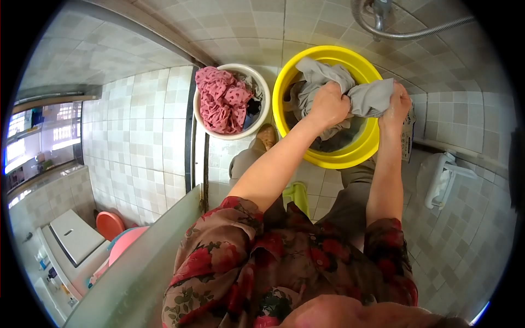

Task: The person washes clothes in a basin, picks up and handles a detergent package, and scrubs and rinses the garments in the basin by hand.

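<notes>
A large yellow tub (280,112) stands in front of me with grey clothes and some water in it. My left hand (330,105) is closed on a light grey garment (372,98) above the tub. At the tub's right rim, my right hand (397,106) grips another part of the same garment, so a stretch of cloth spans between my hands. More of the grey cloth hangs over the far side of the tub's inside, and darker wet clothes lie beneath. What kind of garment it is, I cannot tell.
Left of the tub, a white basin (266,104) holds a pink patterned cloth (221,101) and darker clothes. A metal shower hose (415,36) hangs on the far wall. Beneath me is a green stool (297,198). A glass panel (142,262) stands at left, near a washing machine (76,240).
</notes>
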A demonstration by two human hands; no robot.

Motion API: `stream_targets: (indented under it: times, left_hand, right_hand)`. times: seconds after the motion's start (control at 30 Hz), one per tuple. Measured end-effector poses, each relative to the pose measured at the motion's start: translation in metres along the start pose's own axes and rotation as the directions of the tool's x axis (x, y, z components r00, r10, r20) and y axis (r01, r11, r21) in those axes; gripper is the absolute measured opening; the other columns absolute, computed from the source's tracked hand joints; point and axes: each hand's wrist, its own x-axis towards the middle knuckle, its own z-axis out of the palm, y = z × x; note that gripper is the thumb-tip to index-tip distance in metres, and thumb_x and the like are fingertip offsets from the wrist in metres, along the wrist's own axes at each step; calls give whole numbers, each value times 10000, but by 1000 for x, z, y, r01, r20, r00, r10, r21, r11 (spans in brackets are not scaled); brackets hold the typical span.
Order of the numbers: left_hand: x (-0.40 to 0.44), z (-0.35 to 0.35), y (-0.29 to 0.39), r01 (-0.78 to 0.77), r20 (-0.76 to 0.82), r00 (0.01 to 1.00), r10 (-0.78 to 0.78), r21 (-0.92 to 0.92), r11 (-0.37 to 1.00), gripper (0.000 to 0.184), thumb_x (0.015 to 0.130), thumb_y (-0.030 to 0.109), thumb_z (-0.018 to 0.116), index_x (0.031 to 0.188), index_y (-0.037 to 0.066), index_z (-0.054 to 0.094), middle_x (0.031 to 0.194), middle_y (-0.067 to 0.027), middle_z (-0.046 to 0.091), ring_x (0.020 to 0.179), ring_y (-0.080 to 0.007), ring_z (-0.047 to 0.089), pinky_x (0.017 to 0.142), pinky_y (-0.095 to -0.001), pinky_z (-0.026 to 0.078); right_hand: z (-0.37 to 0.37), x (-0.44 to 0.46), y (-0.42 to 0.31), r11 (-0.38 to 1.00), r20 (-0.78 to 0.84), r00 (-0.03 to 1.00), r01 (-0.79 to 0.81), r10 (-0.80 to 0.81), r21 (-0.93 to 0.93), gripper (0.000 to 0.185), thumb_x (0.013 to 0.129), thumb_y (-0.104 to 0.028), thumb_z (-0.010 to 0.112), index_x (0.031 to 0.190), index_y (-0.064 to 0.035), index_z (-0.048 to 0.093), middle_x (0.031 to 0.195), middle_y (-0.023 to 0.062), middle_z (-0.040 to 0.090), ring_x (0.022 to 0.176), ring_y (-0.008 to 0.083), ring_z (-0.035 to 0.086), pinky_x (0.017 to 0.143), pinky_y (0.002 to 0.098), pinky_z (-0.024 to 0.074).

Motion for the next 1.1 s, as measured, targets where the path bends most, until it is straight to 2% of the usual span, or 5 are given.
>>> stream_targets:
  times: [0.17,0.27,0.57,0.73,1.1]
  left_hand:
    - [-2,-6,11,-61,-88,994,72,120,991,307,814,227,551,741,-70,586,746,-259,607,775,-443,597,728,-486,467]
    - [-6,-12,26,158,241,968,-76,-342,926,417,813,341,596,758,-72,588,774,-266,609,798,-423,604,729,-460,472]
    - [-8,-16,33,-40,250,968,17,89,995,548,778,439,650,845,-101,593,761,-235,630,761,-353,625,691,-375,482]
    - [5,4,6,-130,-228,972,54,-331,935,362,825,288,617,905,-65,619,844,-212,655,796,-342,637,717,-383,489]
    - [8,-26,28,117,-35,896,-443,-943,312,365,929,250,534,1159,-33,528,1069,-94,598,942,-185,576,816,-322,470]
  right_hand:
    - [10,-2,3,983,4,997,-75,77,-170,228,901,-182,568,797,14,619,731,14,593,661,85,544,605,227,433]
    - [22,-10,-4,961,48,972,-219,230,-172,293,922,-252,563,872,30,623,796,34,617,717,96,568,651,231,450]
    - [32,-16,-17,935,65,945,-304,320,-183,574,964,-473,407,1029,65,594,983,117,623,876,158,574,806,277,444]
    - [23,-10,-10,914,291,929,-102,228,-392,462,929,-383,519,1121,35,567,1057,122,606,950,174,554,859,287,418]
    - [33,-30,-7,746,613,681,146,401,-649,576,749,-136,695,1261,15,476,1191,111,565,1081,192,532,948,309,398]
